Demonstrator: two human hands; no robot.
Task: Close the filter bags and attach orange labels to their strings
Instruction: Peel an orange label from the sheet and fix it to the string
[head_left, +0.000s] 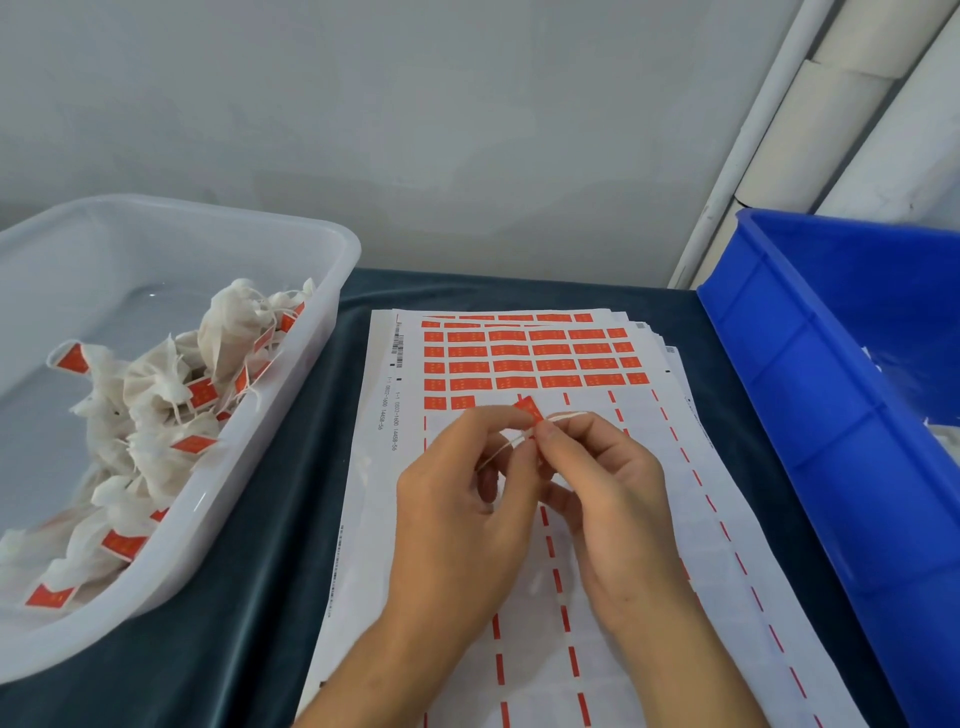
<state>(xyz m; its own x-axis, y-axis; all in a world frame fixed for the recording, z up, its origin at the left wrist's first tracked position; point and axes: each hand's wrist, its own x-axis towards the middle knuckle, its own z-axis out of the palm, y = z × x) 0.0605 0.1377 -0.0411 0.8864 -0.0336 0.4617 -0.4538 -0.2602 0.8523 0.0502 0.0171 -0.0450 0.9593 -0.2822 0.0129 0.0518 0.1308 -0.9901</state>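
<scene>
clear tub (332, 291): parked at the left on the desk (249, 597), loaded with a heap of white filter bags (156, 395) already tagged in orange.
left hand (457, 519): held over the sticker sheets, fingers curled, a thin white string (498, 451) pinched at the tips.
orange label (531, 409): stuck up between both hands, right at the string, above the sheets.
right hand (613, 499): fingers curled too, label and string pinched against the left fingertips.
label sheets (519, 364): stacked mid-desk, orange rows left only at the top.
blue crate (810, 395): set at the right edge.
</scene>
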